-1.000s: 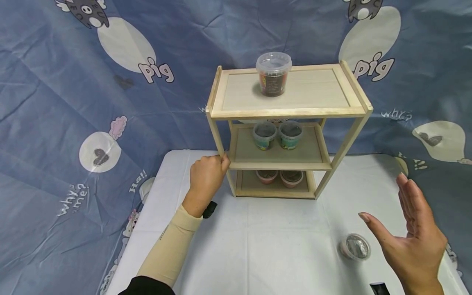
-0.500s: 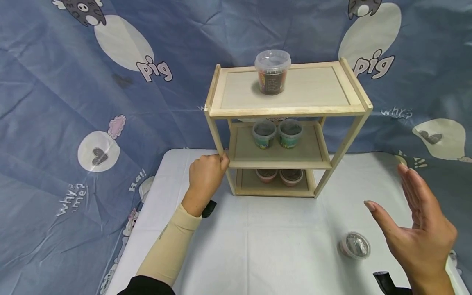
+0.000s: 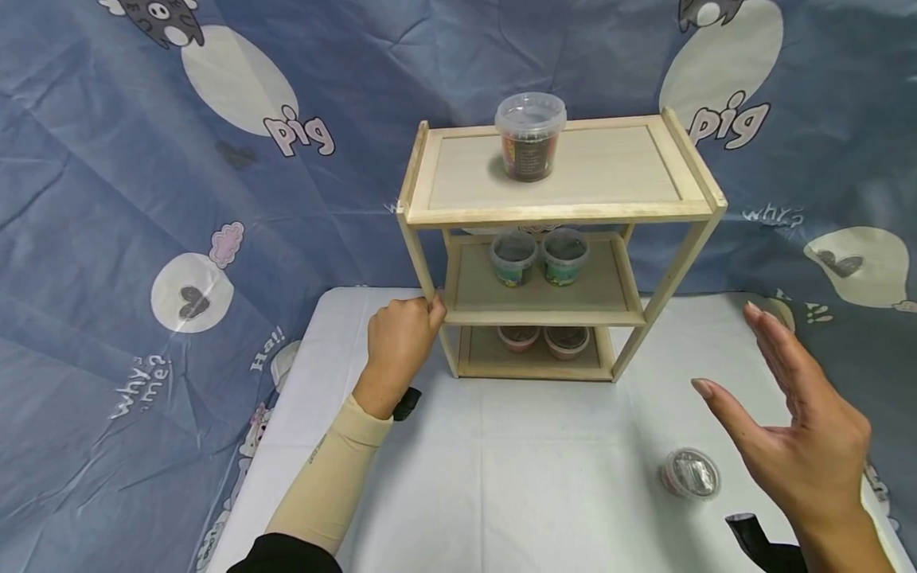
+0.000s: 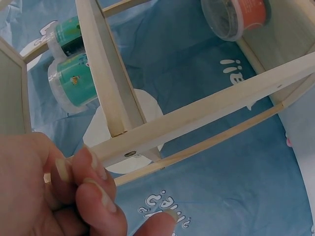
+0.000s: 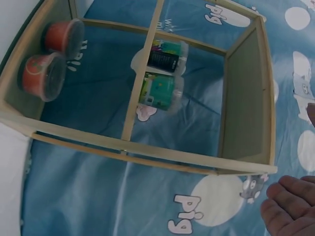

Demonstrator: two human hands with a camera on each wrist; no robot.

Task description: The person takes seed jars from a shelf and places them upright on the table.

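Observation:
My left hand (image 3: pixel 403 338) grips the front left post of a three-tier wooden shelf (image 3: pixel 616 163), at about middle-tier height. In the left wrist view, the left hand's fingers (image 4: pixel 96 204) curl at that post. My right hand (image 3: pixel 805 430) is held up at the right, thumb and fingers spread, with nothing between them. Nearest to it, a small round lidded plastic tub (image 3: pixel 691 474) stands on the white-covered table. In the right wrist view, only part of the right hand (image 5: pixel 293 209) shows, at the lower right edge.
A taller clear-topped tub (image 3: pixel 530 137) stands on the top tier. Two green-labelled tubs (image 3: pixel 513 258) sit side by side on the middle tier, two red tubs (image 5: pixel 43 76) on the bottom one. Blue printed cloth (image 3: pixel 344 199) hangs behind the shelf.
My right hand drifts slightly right, then comes back left and a little farther forward. The left hand keeps its grip on the post; tubs and shelf stay put.

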